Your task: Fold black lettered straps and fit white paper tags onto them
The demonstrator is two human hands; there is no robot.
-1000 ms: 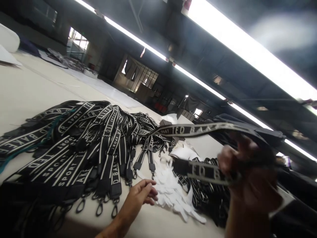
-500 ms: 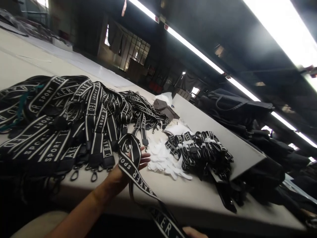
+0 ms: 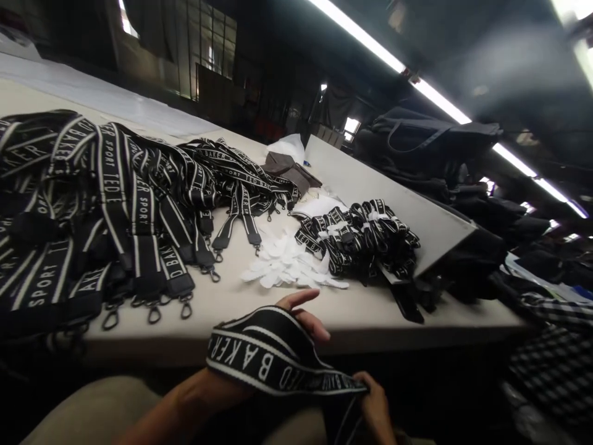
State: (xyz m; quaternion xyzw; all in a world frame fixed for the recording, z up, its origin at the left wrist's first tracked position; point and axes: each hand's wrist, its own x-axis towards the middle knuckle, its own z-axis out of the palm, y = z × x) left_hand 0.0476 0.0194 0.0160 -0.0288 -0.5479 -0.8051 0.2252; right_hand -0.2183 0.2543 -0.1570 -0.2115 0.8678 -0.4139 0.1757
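Note:
A black webbing strap (image 3: 264, 361) with white lettering and edge stripes is looped round my left hand (image 3: 308, 318). The fingers of that hand are stretched out past the loop, just over the table's front edge. Lower right, my right hand (image 3: 376, 402) is closed on the same strap, which runs between the two hands and hangs down below. To the left lies a big heap of similar straps (image 3: 106, 179) with metal clips at their ends. Beyond my left hand is a pile of white strips (image 3: 290, 262).
Bundled straps (image 3: 361, 232) tied with white bands sit right of the strips on the pale table (image 3: 222, 309). A dark phone-like object (image 3: 407, 303) lies near the table edge. Brown folded pieces (image 3: 291, 170) are farther back. Dark bags (image 3: 417, 142) are stacked behind a white board (image 3: 352, 176).
The strap now passes round the back of my left hand. My right hand has come up into view, gripping the strap. The view has shifted right, and both hands are nearer the table's front edge.

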